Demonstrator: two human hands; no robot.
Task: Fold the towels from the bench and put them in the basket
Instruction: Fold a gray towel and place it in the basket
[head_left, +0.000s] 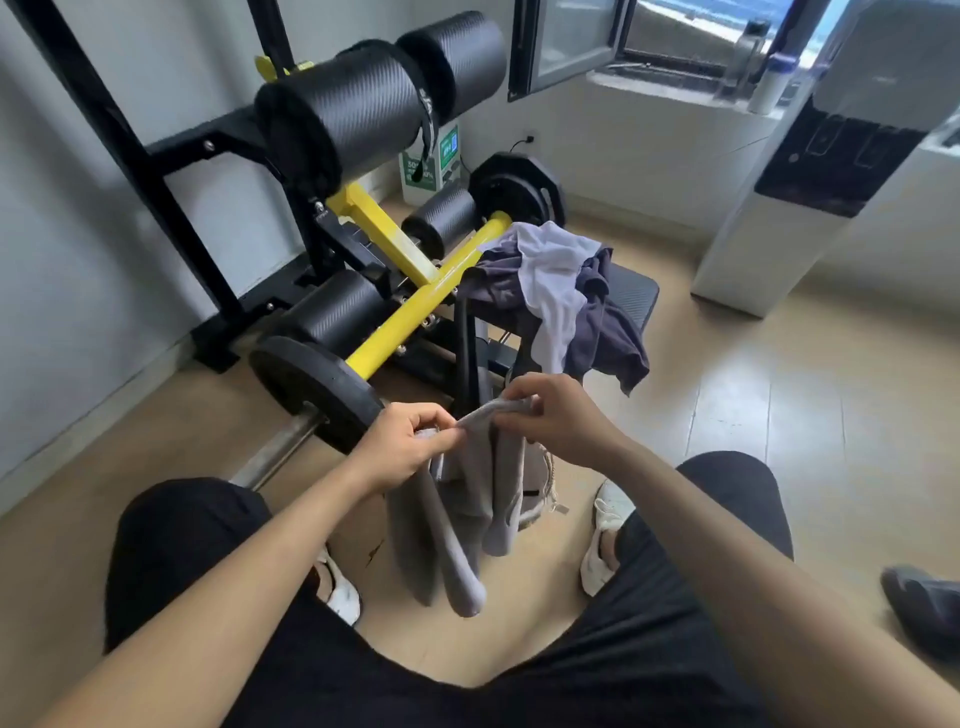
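A grey towel (462, 509) hangs bunched between my knees, its top edge held up in front of me. My left hand (402, 447) pinches one end of that edge and my right hand (556, 415) grips the other end, both shut on the cloth. Behind the hanging towel stands a woven basket (543, 493), mostly hidden, only its right rim showing. Further back, a black bench (631, 299) carries a heap of towels: a white one (553, 280) draped over dark purple-grey ones (608, 332).
A yellow-and-black exercise machine (410, 291) with foam rollers and a weight plate (311, 387) on a bar fills the left. A white water dispenser (810, 182) stands at the right wall. A dark slipper (924, 603) lies on the floor at the right edge.
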